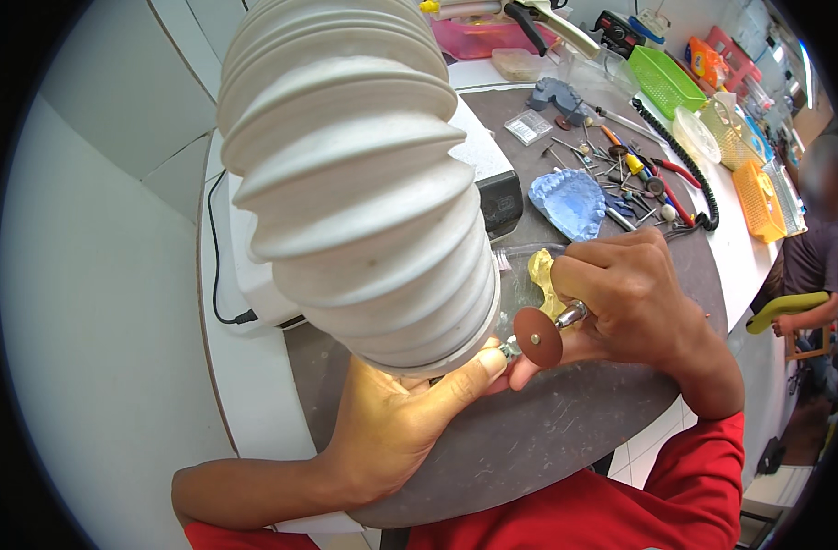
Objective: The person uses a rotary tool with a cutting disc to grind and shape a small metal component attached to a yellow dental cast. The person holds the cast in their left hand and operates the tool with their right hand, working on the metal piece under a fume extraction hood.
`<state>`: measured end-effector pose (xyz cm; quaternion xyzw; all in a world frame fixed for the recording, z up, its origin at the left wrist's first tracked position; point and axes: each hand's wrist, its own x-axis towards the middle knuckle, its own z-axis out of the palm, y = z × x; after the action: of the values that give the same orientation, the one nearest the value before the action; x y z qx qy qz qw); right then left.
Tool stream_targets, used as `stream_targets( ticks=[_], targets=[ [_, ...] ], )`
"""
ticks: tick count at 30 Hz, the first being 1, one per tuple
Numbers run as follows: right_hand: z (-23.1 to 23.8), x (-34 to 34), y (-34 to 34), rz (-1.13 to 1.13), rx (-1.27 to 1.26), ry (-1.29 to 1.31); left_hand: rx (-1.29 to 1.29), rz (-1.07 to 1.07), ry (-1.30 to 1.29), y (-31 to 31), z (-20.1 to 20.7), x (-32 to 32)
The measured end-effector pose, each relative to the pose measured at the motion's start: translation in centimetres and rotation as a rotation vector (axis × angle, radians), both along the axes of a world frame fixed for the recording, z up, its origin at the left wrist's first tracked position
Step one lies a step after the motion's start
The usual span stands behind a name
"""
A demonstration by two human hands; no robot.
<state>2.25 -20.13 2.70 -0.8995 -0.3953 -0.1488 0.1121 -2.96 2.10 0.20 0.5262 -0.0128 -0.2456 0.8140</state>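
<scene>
My right hand point(634, 298) is closed around a rotary handpiece point(573, 314) fitted with a flat reddish-brown cutting disc point(540, 339). Close to the disc's left edge, a small shiny metal piece point(510, 347) is pinched by my left hand point(396, 426). Most of the left fingers are hidden beneath the mouth of a wide white ribbed suction hose point(364, 211). Whether the disc touches the metal piece I cannot tell. Just beyond my right fingers lies a yellow dental model point(542, 273), beside a clear plastic piece.
A blue dental cast point(568, 203) stands beyond my right hand, near scattered burs, pliers point(680, 171) and a grey cast point(558, 96). A black coiled cord point(689, 156) runs along the right. Farther off are green point(666, 81) and orange baskets point(758, 202), and another person point(808, 247).
</scene>
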Motion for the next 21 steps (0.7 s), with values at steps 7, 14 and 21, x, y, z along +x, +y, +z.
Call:
stream_targets(
  ticks=[7,14,21],
  targets=[
    [-0.34,0.01,0.00,0.015,0.021,-0.017,-0.005,-0.011,0.002,-0.01,0.19,0.06],
    [-0.40,0.00,0.07,0.019,0.021,-0.020,0.007,-0.006,0.013,0.00,0.22,0.00],
    [-0.61,0.08,0.04,0.026,0.048,-0.043,0.012,-0.001,0.028,0.01,0.22,0.03]
  ],
)
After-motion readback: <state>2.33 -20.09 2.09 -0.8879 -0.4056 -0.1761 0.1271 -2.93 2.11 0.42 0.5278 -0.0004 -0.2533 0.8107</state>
